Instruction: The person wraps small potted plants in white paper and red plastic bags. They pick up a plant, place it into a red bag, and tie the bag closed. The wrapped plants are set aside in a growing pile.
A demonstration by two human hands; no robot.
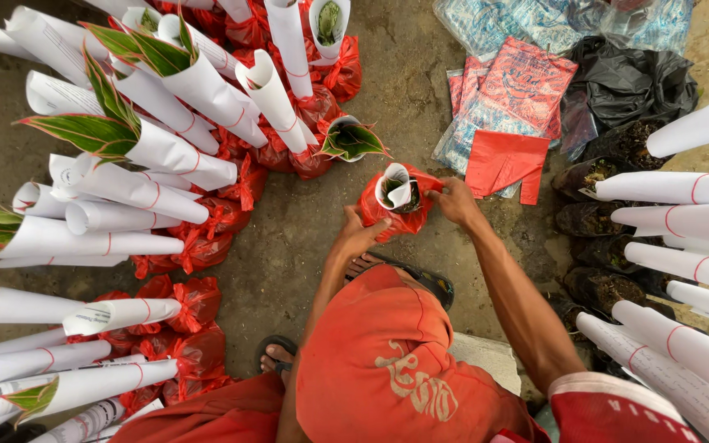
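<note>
Head view: my left hand (360, 234) and right hand (455, 199) are both gripping a red-bagged plant (397, 205) wrapped in a paper cone, fingers curled tight around the bag, on the concrete floor (305, 238) beside wrapped plants (166, 164).

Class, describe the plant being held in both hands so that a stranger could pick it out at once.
Start at the flat red bag lying on the concrete ground; just left of it, the left hand and right hand grip one wrapped plant. Unlike its neighbours, it stands alone, and its paper cone is short.
</note>
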